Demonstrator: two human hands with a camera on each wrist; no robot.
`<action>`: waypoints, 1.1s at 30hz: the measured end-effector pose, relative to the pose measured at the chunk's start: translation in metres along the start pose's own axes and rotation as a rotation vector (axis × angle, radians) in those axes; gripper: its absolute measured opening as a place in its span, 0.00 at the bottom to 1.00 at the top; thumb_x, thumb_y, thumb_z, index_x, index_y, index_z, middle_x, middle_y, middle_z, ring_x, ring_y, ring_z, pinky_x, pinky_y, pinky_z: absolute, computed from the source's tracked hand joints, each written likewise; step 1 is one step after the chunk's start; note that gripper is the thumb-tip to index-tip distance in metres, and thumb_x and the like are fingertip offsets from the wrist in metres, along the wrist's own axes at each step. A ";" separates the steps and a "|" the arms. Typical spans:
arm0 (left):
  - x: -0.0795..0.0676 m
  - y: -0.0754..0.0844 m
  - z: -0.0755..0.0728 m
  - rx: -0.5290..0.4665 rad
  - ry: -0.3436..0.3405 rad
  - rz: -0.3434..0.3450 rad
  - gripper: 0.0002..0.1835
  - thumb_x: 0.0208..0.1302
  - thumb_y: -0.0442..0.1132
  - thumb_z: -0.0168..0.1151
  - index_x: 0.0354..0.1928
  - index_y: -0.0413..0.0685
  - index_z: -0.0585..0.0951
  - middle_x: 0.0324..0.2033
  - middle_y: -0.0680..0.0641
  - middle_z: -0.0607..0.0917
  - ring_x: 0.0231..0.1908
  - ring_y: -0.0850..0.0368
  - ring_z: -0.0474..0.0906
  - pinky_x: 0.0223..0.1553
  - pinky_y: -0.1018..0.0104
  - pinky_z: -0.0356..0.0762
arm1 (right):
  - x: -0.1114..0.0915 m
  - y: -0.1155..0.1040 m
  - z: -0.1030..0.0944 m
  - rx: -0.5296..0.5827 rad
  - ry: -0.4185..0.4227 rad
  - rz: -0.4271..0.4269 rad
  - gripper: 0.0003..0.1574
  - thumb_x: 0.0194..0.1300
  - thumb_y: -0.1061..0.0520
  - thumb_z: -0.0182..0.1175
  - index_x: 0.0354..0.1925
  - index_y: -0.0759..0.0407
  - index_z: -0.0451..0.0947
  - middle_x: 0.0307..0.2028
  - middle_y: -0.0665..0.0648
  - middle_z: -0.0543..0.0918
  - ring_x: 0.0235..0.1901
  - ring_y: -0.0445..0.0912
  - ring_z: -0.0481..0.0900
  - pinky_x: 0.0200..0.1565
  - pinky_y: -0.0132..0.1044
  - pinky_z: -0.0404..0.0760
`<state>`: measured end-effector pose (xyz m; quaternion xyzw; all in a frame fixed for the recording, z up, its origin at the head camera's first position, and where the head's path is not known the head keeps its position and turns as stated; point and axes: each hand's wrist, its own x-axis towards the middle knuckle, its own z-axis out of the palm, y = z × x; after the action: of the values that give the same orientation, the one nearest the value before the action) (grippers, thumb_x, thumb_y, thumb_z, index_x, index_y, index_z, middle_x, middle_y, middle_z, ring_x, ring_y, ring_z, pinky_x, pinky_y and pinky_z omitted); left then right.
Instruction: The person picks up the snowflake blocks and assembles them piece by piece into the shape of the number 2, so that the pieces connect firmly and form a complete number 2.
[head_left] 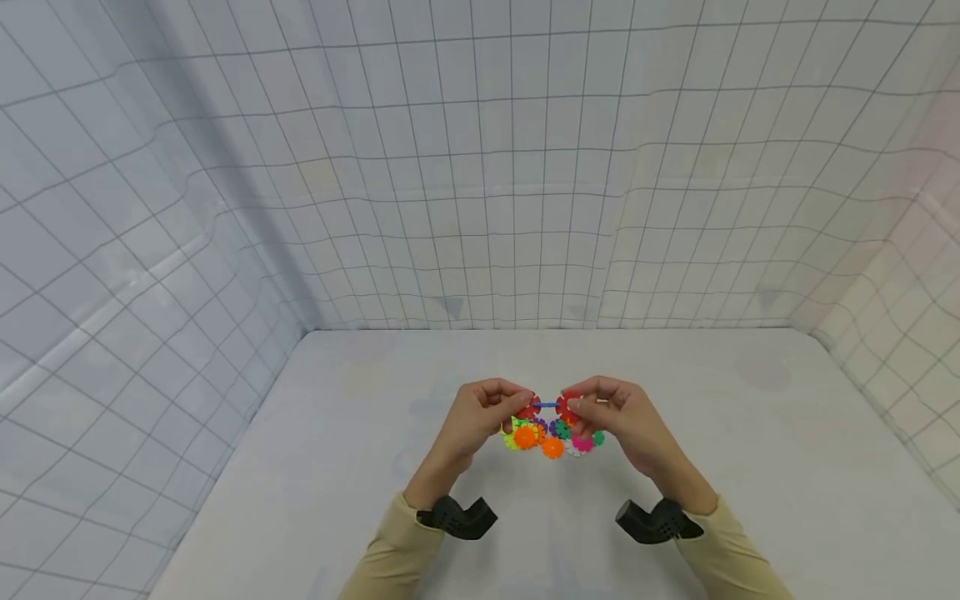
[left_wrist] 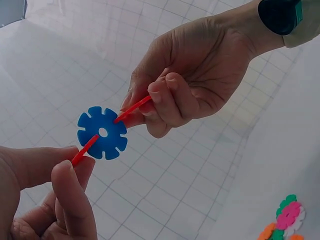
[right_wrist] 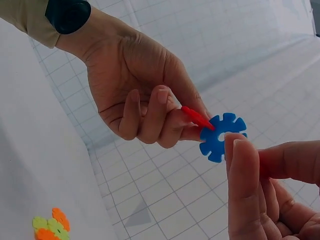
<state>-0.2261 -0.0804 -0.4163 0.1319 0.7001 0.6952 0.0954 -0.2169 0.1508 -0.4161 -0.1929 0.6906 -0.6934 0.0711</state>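
Observation:
A blue notched plastic disc (left_wrist: 102,132) sits between two red notched discs, joined to them slot into slot at opposite sides of its rim. My left hand (head_left: 474,418) pinches the left red disc (head_left: 532,409) between thumb and fingers. With thumb and fingers my right hand (head_left: 626,417) pinches the other red disc (head_left: 564,408). The head view shows the blue disc edge-on as a thin bar. In the right wrist view my right hand's fingers (right_wrist: 242,180) cover one red disc and part of the blue one.
Below the hands, several loose notched discs lie bunched on the white table (head_left: 360,467), among them an orange disc (head_left: 552,447), a pink disc (head_left: 582,442) and a yellow-green disc (head_left: 511,441). White grid-patterned curtains (head_left: 525,183) stand behind and at both sides.

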 end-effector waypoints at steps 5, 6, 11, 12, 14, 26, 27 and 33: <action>-0.001 0.000 0.003 -0.020 0.023 0.011 0.14 0.62 0.41 0.65 0.39 0.34 0.82 0.32 0.45 0.85 0.19 0.56 0.71 0.23 0.73 0.69 | 0.000 0.000 0.003 0.034 -0.009 -0.021 0.15 0.66 0.63 0.58 0.44 0.76 0.74 0.30 0.60 0.83 0.24 0.54 0.81 0.32 0.40 0.82; -0.001 0.000 0.004 -0.026 0.030 0.019 0.14 0.62 0.40 0.65 0.38 0.33 0.81 0.31 0.44 0.85 0.19 0.56 0.71 0.23 0.73 0.69 | 0.000 0.001 0.004 0.041 -0.010 -0.025 0.15 0.66 0.63 0.58 0.44 0.77 0.74 0.31 0.59 0.83 0.24 0.54 0.82 0.32 0.39 0.82; -0.002 0.000 0.008 -0.048 0.050 0.050 0.12 0.62 0.36 0.64 0.37 0.30 0.80 0.30 0.43 0.85 0.19 0.58 0.70 0.24 0.74 0.72 | 0.001 0.003 0.008 0.077 0.003 -0.037 0.15 0.66 0.64 0.58 0.43 0.78 0.73 0.31 0.57 0.83 0.22 0.47 0.82 0.32 0.38 0.82; -0.002 -0.001 0.009 -0.049 0.050 0.054 0.12 0.62 0.36 0.64 0.37 0.30 0.80 0.30 0.43 0.85 0.18 0.59 0.70 0.24 0.74 0.72 | 0.001 0.004 0.009 0.082 0.008 -0.042 0.15 0.66 0.64 0.58 0.43 0.79 0.73 0.31 0.57 0.83 0.22 0.47 0.82 0.32 0.38 0.82; -0.002 -0.003 0.011 -0.051 0.049 0.055 0.12 0.63 0.37 0.64 0.37 0.30 0.80 0.29 0.44 0.85 0.18 0.59 0.70 0.23 0.74 0.72 | 0.001 0.004 0.010 0.087 0.013 -0.058 0.16 0.66 0.65 0.57 0.44 0.81 0.71 0.31 0.57 0.82 0.22 0.46 0.82 0.32 0.38 0.82; 0.000 -0.004 0.010 0.123 0.046 0.093 0.14 0.64 0.45 0.63 0.43 0.42 0.82 0.34 0.44 0.84 0.30 0.55 0.77 0.28 0.71 0.72 | 0.002 0.004 0.009 0.067 0.116 -0.005 0.16 0.66 0.62 0.58 0.43 0.78 0.72 0.31 0.57 0.83 0.23 0.49 0.83 0.32 0.37 0.82; -0.001 -0.004 0.010 0.158 0.053 0.116 0.14 0.64 0.46 0.63 0.45 0.43 0.82 0.35 0.47 0.84 0.33 0.54 0.77 0.31 0.69 0.74 | 0.002 0.004 0.009 0.072 0.122 0.003 0.16 0.66 0.62 0.58 0.43 0.78 0.72 0.31 0.57 0.83 0.23 0.48 0.82 0.32 0.37 0.82; 0.001 -0.004 0.010 0.363 0.085 0.344 0.11 0.62 0.47 0.65 0.43 0.51 0.83 0.38 0.59 0.82 0.41 0.60 0.75 0.36 0.64 0.74 | 0.002 0.007 0.010 0.086 0.123 0.029 0.15 0.66 0.62 0.59 0.43 0.76 0.73 0.28 0.57 0.82 0.21 0.46 0.79 0.30 0.35 0.80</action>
<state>-0.2241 -0.0708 -0.4207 0.2348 0.7843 0.5688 -0.0790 -0.2160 0.1403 -0.4227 -0.1366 0.6661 -0.7318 0.0471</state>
